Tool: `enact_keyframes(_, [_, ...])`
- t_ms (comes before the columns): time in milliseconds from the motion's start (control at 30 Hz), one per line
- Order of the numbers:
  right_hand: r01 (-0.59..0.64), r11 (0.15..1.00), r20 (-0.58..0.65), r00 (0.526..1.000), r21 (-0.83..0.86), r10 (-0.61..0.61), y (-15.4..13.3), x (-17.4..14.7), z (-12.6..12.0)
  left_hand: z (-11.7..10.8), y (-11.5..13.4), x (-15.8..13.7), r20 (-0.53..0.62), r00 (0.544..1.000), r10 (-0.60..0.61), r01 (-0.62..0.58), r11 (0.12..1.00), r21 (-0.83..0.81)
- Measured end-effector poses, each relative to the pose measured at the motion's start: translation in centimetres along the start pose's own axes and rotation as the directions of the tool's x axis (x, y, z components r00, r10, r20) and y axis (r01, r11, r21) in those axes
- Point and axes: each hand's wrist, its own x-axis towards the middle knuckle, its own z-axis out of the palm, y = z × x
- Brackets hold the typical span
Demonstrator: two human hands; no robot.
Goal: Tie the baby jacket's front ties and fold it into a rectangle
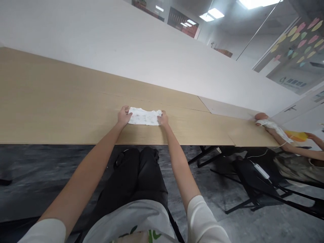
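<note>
A small white cloth piece (144, 117) with faint printed marks lies flat on the wooden table, close to its front edge. It is wider than it is deep, and its far edge dips in the middle; whether it is a baby garment or a diaper I cannot tell. My left hand (124, 115) grips its left end, thumb on top and fingers curled at the far side. At the opposite end, my right hand (163, 118) pinches the cloth in the same manner. Between the two hands it is stretched out fairly straight.
The long wooden table (63, 101) runs along a white wall (101, 40). At the far right another person's arm (301, 149) reaches over the table near white cloth (275, 128) and a yellow-orange item (296, 135). Black folding chairs (253, 182) and a white power strip (261, 171) are below.
</note>
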Motion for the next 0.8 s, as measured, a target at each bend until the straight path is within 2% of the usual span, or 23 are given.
enact_keyframes(133, [0.085, 0.996, -0.016, 0.996, 0.016, -0.085, 1.3, -0.5, 0.5, -0.2, -0.9, -0.2, 0.046, 0.997, 0.066, -0.062, 0.993, -0.1])
enact_keyframes(333, [0.091, 0.993, -0.155, 0.983, -0.069, -0.101, 2.4, -1.7, 0.7, -0.6, -1.8, -0.6, 0.091, 0.988, 0.125, -0.113, 0.985, -0.127])
enact_keyframes(400, [0.065, 0.992, -0.156, 0.984, -0.108, -0.082, 2.6, -1.7, 0.7, -0.8, -1.6, -0.7, 0.092, 0.983, 0.158, -0.152, 0.986, -0.065])
enact_keyframes(500, [0.016, 0.987, -0.155, 0.987, -0.159, -0.041, 2.7, -1.7, 0.7, -1.1, -1.2, -1.1, 0.098, 0.972, 0.211, -0.223, 0.966, 0.131])
enact_keyframes(633, [-0.018, 0.985, -0.199, 0.98, -0.172, -0.017, 2.9, -1.5, 0.9, -1.1, -0.9, -1.5, 0.122, 0.975, 0.184, -0.217, 0.909, 0.357])
enact_keyframes(800, [-0.009, 0.988, -0.217, 0.976, -0.157, -0.025, 3.0, -1.5, 1.0, -1.0, -0.9, -1.5, 0.119, 0.978, 0.169, -0.204, 0.882, 0.426])
